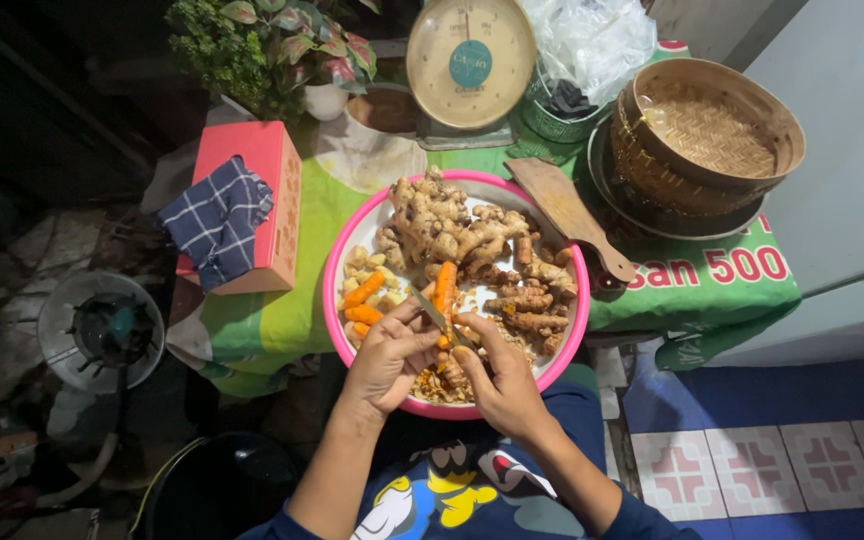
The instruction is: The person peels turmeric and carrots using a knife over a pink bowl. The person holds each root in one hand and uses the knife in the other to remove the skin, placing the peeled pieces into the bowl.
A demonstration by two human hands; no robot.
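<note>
A pink basin (332,290) with a white inside rests at the table's near edge and holds pale ginger roots (442,225), brown roots (532,300) and peeled orange turmeric pieces (362,300). Over its near side both my hands meet. My left hand (392,355) grips an orange turmeric root (444,285) that stands upright between the hands. My right hand (500,380) holds a small knife (432,310), whose blade lies slanted across the root. Peelings (447,380) lie in the basin under my hands.
A wooden paddle (567,215) leans on the basin's far right rim. Behind stand a dial kitchen scale (470,60), woven bamboo baskets (712,130), a plastic bag (592,40) and a potted plant (272,45). A red box (262,160) with a checked cloth (217,215) sits left. A stove burner (102,330) is on the floor.
</note>
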